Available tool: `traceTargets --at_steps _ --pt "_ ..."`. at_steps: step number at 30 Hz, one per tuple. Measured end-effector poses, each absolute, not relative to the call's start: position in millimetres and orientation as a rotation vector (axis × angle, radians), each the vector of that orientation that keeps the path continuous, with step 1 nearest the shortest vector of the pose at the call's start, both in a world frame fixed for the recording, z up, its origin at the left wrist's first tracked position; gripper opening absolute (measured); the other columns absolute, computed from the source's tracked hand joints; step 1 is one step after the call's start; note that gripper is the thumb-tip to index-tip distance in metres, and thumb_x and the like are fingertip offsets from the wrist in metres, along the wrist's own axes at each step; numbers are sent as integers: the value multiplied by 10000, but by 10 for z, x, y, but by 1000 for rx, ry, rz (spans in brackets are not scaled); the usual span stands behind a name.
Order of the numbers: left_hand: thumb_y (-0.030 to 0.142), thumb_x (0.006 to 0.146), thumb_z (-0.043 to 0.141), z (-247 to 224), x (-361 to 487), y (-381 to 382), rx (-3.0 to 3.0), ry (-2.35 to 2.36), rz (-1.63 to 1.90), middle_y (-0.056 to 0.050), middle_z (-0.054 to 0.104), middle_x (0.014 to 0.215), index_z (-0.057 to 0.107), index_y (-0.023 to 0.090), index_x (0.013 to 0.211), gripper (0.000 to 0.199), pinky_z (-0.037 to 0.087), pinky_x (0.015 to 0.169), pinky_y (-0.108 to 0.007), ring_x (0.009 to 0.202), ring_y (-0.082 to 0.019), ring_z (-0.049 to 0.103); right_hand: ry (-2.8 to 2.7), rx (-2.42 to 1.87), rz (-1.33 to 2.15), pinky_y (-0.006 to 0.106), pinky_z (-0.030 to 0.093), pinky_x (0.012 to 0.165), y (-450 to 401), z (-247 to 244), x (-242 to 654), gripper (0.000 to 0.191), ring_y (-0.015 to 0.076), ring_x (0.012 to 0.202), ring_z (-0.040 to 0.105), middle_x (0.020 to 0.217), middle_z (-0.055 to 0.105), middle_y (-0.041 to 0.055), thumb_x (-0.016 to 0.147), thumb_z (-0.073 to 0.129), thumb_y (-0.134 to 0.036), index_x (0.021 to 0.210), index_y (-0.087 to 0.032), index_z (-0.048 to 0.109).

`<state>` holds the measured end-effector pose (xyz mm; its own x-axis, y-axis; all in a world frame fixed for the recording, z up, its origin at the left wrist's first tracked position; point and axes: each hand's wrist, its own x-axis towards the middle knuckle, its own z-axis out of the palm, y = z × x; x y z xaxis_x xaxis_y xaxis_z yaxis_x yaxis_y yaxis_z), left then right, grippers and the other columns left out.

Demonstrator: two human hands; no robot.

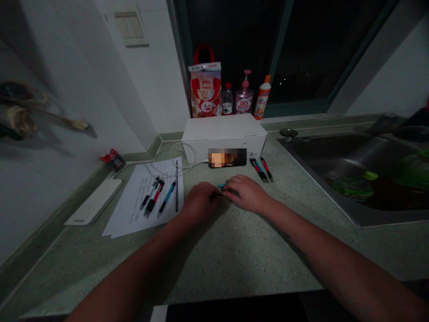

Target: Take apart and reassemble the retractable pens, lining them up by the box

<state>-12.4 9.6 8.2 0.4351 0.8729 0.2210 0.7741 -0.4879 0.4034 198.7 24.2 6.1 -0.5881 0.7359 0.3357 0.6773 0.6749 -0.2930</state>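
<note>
Our left hand (200,200) and right hand (247,193) work pinched pen parts (221,185) inside the desk's (231,255) front edge; next, steadiness seems needed

Bare forearms angled inward, a person brings the left hand (200,199) and right hand (248,193) close together, backs upward, fingers curled, fingertips turned toward each other.

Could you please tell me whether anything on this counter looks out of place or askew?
The papers lie askew, their edges uneven, with a white cable looped loosely over their far end. Pens and papers also seem slightly unusual on a counter beside a sink. I see no spill or damage.
</note>
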Motion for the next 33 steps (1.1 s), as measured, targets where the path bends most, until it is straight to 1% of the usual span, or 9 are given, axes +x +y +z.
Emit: traceTargets --at_steps 3,6,8,12,14,19,23,28,33 --pt "216 885 655 78 -141 115 2422 1446 623 -56 747 930 760 220 963 131 475 830 -374 889 -238 644 -2526 -1084 174 358 434 823 233 61 1979 155 224 918 593 903 702 72 978 634 -268 1047 -186 746" --pt "188 887 640 96 -171 142 2436 1461 593 -59 747 945 762 228 983 160 470 850 -385 916 -250 641 -2508 -1139 133 359 431 821 263 63 2020 153 229 921 588 914 699 79 986 619 -265 1000 -184 748" --pt "175 893 619 118 -198 160 2459 1502 554 -71 735 963 761 230 1006 189 471 858 -389 947 -259 634 -2463 -1216 102 367 433 822 289 74 2067 156 237 923 588 925 699 84 985 613 -265 972 -187 748" --pt "148 896 589 152 -242 180 2450 1599 509 -89 693 992 747 209 1044 225 478 867 -388 971 -261 620 -2372 -1331 94 376 444 830 315 101 2137 172 246 933 597 937 703 82 990 591 -269 980 -212 753" --pt "146 896 588 154 -248 180 2394 1629 552 -93 679 996 738 189 1033 208 481 856 -377 958 -252 618 -2352 -1350 107 373 449 836 308 112 2136 176 244 938 602 940 705 79 992 585 -271 981 -217 752" --pt "220 908 619 148 -229 168 2276 1616 719 -68 648 937 709 177 963 114 479 790 -342 881 -222 610 -2384 -1297 157 357 454 849 265 129 2083 166 237 953 605 937 701 80 993 589 -264 963 -202 740" --pt "191 932 579 154 -208 149 2301 1517 689 -57 637 912 713 172 935 135 469 780 -334 857 -204 597 -2401 -1237 204 354 457 854 249 123 2070 147 233 956 604 945 702 77 988 600 -259 975 -194 731" --pt "195 907 597 123 -178 137 2311 1490 679 -54 642 913 712 188 907 115 476 775 -331 855 -202 595 -2393 -1191 253 350 453 845 237 111 2043 121 230 959 605 955 708 73 973 623 -262 1011 -206 724" --pt "208 905 593 113 -185 152 2325 1511 639 -60 646 902 723 189 892 132 476 766 -333 862 -210 607 -2403 -1215 236 345 446 822 236 136 2046 96 228 923 601 910 687 73 948 614 -201 933 -189 708"
